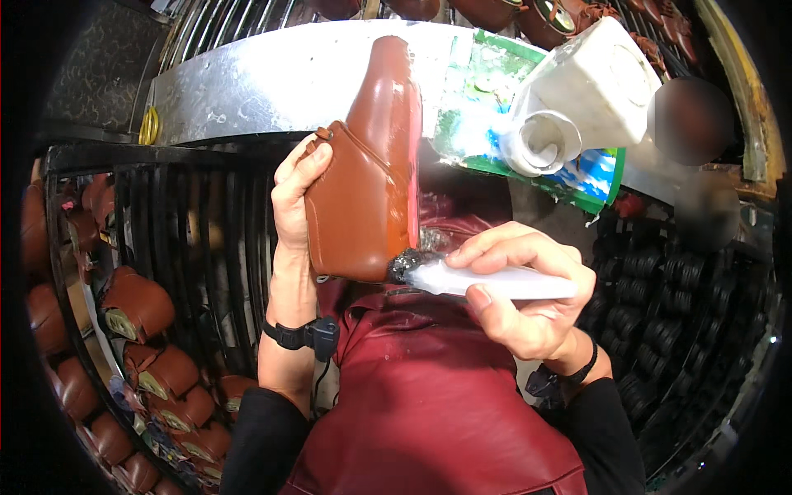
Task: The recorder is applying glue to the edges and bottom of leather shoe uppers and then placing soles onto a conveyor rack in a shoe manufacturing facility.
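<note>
While the person sits over a dark red apron, the head view shows a brown leather boot held up between the lap and the metal desk, its narrow end pointing away over the desk. The left grip pinches the boot's left edge, thumb on the near face. The right grip is closed round the pale handle of a brush, whose dark, wet-looking bristles sit at the boot's lower right corner, beside the pink strip along its side.

I'd judge the boot fairly light, firm in form, with a smooth skin that could slip or mark under damp fingers; the left edge, by the little strap, seems the safest place to hold it, well away from that strip.

From here the left fingers behind the boot are hidden, and so is its far face. I can't make out whether its narrow end touches the desk. Glare washes out part of the green sheet under the white container, and the rack's shoes run into the dark rim.
</note>
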`<state>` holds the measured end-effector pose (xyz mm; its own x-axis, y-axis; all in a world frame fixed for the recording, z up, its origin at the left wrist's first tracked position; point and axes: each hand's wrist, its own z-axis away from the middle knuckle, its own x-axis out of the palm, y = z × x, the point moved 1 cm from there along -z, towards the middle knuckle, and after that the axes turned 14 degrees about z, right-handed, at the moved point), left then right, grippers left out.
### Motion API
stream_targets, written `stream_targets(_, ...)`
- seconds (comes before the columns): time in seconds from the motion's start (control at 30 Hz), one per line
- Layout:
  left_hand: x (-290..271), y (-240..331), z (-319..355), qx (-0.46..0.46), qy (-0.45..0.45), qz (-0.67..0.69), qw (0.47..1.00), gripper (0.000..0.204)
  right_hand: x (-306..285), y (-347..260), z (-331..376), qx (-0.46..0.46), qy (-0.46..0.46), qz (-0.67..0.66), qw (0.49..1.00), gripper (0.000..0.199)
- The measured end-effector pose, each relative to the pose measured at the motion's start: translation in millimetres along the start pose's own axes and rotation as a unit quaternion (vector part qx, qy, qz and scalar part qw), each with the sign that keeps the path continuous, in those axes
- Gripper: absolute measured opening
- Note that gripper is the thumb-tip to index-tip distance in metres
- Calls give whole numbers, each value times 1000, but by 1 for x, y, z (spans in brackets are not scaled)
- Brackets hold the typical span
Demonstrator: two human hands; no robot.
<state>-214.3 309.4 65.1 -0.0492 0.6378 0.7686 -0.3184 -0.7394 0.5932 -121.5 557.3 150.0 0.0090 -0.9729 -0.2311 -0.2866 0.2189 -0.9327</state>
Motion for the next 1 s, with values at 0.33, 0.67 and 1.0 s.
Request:
stream_targets(0.33, 18, -29, 24, 97, 71, 29, 992, 30, -26, 11, -79, -191, -104, -21, 976, 37)
stream_targets(0.67, -11, 10, 4, 107, 113, 60, 986, 32, 40, 49, -42, 286, 116, -282, 909, 22)
stream_targets(1.0, 15, 207, -238, 268, 252, -652, 663, 54, 5, 44, -45, 285, 250, -250, 891, 22)
